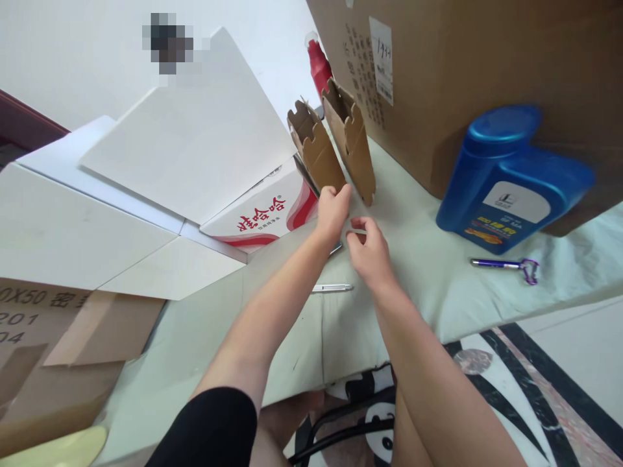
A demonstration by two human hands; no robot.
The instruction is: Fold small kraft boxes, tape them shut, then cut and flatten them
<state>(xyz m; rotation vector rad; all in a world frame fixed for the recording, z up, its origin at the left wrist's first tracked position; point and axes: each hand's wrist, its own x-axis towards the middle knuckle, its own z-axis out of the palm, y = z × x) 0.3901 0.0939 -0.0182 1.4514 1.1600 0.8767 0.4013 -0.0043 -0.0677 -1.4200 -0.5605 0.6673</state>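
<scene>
My left hand point(335, 211) is closed, thumb uppermost, right at the foot of a brown folded cardboard holder point(324, 159). Whatever its fingers may pinch is too small or hidden to make out. Just to the right, my right hand point(370, 251) has its fingers curled towards the thumb, facing the left hand with a narrow gap between them; any small thing in it cannot be made out. A second cardboard holder point(357, 152) stands beside the first, both with notched open tops. Below the hands lies a white pen point(333, 288). A dark-edged object point(335, 249) is partly covered by my left wrist.
A white and red carton point(263, 220) and white boxes point(195, 136) stand on the left. At right are a large brown box point(428, 84), a blue bottle point(516, 181) and a purple pen point(501, 264). A red bottle point(319, 65) is behind. Pale cloth point(302, 337) covers the table.
</scene>
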